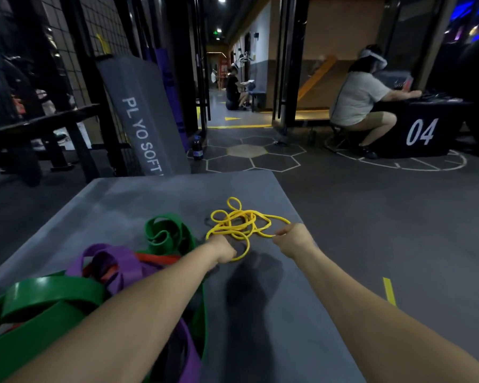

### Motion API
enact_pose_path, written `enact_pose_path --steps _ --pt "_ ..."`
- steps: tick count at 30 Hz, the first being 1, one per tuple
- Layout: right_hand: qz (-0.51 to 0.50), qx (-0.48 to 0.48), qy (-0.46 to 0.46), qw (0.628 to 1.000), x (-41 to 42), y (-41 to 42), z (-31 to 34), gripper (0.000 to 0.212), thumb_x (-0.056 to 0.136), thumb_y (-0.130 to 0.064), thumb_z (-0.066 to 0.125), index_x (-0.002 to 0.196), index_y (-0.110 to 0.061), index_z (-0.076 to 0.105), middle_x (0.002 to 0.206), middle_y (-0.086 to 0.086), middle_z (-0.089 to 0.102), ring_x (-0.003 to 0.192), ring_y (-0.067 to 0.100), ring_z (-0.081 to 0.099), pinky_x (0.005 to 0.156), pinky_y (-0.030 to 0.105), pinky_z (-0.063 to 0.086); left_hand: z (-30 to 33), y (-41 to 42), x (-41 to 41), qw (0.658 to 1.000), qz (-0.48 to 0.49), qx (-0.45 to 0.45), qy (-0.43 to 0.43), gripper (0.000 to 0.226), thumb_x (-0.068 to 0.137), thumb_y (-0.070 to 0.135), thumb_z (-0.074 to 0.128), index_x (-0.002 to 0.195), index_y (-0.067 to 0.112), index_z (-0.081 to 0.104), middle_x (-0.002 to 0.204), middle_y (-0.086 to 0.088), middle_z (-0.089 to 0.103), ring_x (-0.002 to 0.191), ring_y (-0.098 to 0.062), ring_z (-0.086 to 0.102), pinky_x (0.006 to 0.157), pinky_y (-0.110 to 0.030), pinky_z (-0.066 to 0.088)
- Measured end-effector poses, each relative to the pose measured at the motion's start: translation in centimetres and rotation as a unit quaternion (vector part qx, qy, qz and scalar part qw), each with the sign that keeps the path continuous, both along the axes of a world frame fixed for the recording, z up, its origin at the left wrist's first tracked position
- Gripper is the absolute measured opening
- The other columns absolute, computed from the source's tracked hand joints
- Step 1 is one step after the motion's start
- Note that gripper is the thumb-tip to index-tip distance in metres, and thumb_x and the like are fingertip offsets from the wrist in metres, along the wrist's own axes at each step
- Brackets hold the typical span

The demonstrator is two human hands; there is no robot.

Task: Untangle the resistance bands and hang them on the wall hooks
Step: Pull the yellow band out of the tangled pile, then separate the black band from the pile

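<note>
A thin yellow band [239, 223] lies knotted in loops on the grey plyo box top [138, 197]. My left hand [224, 248] grips one strand at the tangle's near left side. My right hand [295, 239] pinches another strand at the right end. To the left lies a heap of wide bands: a green band [163, 233], a purple band [122, 261] and a red band [155, 258] wound through one another, running under my left forearm. No wall hooks are in view.
A grey soft plyo pad [144, 120] leans on a black wire-mesh rack [75, 51] at the left. A dark bottle [197, 147] stands on the floor. A person [362, 98] sits at a black box marked 04 [421, 131] at the right; another person sits down the corridor.
</note>
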State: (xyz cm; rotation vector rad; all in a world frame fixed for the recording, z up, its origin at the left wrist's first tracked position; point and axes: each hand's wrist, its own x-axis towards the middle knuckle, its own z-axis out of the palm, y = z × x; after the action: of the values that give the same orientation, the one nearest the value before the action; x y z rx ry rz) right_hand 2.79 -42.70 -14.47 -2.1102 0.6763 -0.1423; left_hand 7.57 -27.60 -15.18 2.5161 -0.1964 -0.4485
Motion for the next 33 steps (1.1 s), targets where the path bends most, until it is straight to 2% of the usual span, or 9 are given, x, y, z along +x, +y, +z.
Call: enact_pose_path --steps 1,3,6,9,11,15,20,24,33 --pt "0.004 0.007 0.01 1.0 0.1 -0.2 -0.5 0.011 0.088 -0.006 0.055 0.086 -0.005 0.066 0.085 0.01 0.055 0.078 0.022 0.05 0.065 0.028 0.038 -0.2 -0.6 -0.2 1.0 -0.001 -0.028 0.009 0.034 0.094 0.012 0.049 0.127 0.003 0.046 0.123 -0.002 0.048 0.115 -0.024 0.05 0.098 -0.029 0.04" --pt "0.003 0.01 0.011 1.0 0.5 -0.6 -1.2 0.017 0.088 -0.006 0.056 0.099 -0.003 0.067 0.089 0.009 0.057 0.084 0.023 0.053 0.069 0.027 0.039 -1.1 -1.9 0.3 0.994 0.012 -0.1 0.035 0.021 0.09 0.007 0.05 0.111 0.008 0.053 0.103 -0.004 0.047 0.094 -0.022 0.05 0.095 -0.036 0.044" --pt "-0.005 0.005 0.003 1.0 1.1 -0.9 -1.8 0.021 0.087 -0.008 0.057 0.106 -0.006 0.066 0.096 0.01 0.061 0.097 0.027 0.059 0.071 0.026 0.04 -1.9 -3.7 0.7 0.976 0.011 -0.19 0.101 0.016 0.087 0.0 0.047 0.082 0.014 0.052 0.076 -0.008 0.041 0.066 -0.016 0.039 0.063 -0.029 0.036" --pt "-0.009 0.012 -0.011 1.0 1.4 -0.5 -2.1 0.023 0.087 -0.007 0.056 0.107 -0.006 0.066 0.091 0.008 0.058 0.087 0.023 0.055 0.071 0.027 0.041 -1.8 -4.0 0.6 0.966 -0.004 -0.238 0.104 0.025 0.09 0.0 0.049 0.109 0.011 0.06 0.095 -0.013 0.058 0.086 -0.024 0.056 0.074 -0.028 0.043" --pt "-0.007 0.013 -0.023 1.0 1.0 0.1 -2.0 0.022 0.088 -0.008 0.056 0.107 -0.007 0.067 0.09 0.008 0.058 0.085 0.022 0.054 0.07 0.027 0.041 -1.2 -2.6 0.4 0.973 0.017 -0.225 0.041 0.026 0.09 0.003 0.051 0.113 0.007 0.062 0.107 -0.017 0.062 0.102 -0.03 0.057 0.081 -0.029 0.042" --pt "0.013 -0.006 -0.05 0.999 -0.8 2.8 -1.0 0.021 0.086 -0.01 0.059 0.104 -0.006 0.069 0.092 0.012 0.064 0.084 0.024 0.056 0.069 0.025 0.038 1.2 3.1 -1.6 0.98 0.001 -0.179 -0.085 0.021 0.087 0.002 0.056 0.106 0.001 0.064 0.096 -0.011 0.062 0.089 -0.02 0.056 0.068 -0.021 0.042" --pt "0.051 0.005 -0.072 0.996 -3.9 9.5 0.6 0.02 0.085 -0.011 0.061 0.103 -0.005 0.069 0.097 0.016 0.067 0.093 0.029 0.061 0.071 0.025 0.038 3.9 11.9 -6.0 0.975 -0.019 -0.08 -0.206 0.02 0.084 0.006 0.059 0.103 0.008 0.066 0.107 -0.011 0.065 0.099 -0.024 0.063 0.088 -0.025 0.045" --pt "0.098 -0.019 -0.056 0.993 -7.3 15.0 0.9 0.017 0.084 -0.012 0.061 0.094 -0.001 0.07 0.084 0.016 0.063 0.079 0.023 0.056 0.061 0.022 0.033 4.4 18.5 -9.9 0.97 -0.005 -0.006 -0.244 0.025 0.081 0.012 0.06 0.106 0.014 0.066 0.113 -0.01 0.058 0.105 -0.027 0.058 0.095 -0.032 0.044" --pt "0.092 -0.071 -0.056 0.992 -13.0 20.6 0.6 0.022 0.088 -0.024 0.06 0.089 -0.004 0.071 0.097 0.019 0.07 0.1 0.033 0.062 0.067 0.023 0.033 0.8 25.5 -16.1 0.978 0.005 0.004 -0.211 0.028 0.085 0.037 0.062 0.1 0.015 0.068 0.102 -0.011 0.064 0.099 -0.029 0.06 0.089 -0.036 0.048"
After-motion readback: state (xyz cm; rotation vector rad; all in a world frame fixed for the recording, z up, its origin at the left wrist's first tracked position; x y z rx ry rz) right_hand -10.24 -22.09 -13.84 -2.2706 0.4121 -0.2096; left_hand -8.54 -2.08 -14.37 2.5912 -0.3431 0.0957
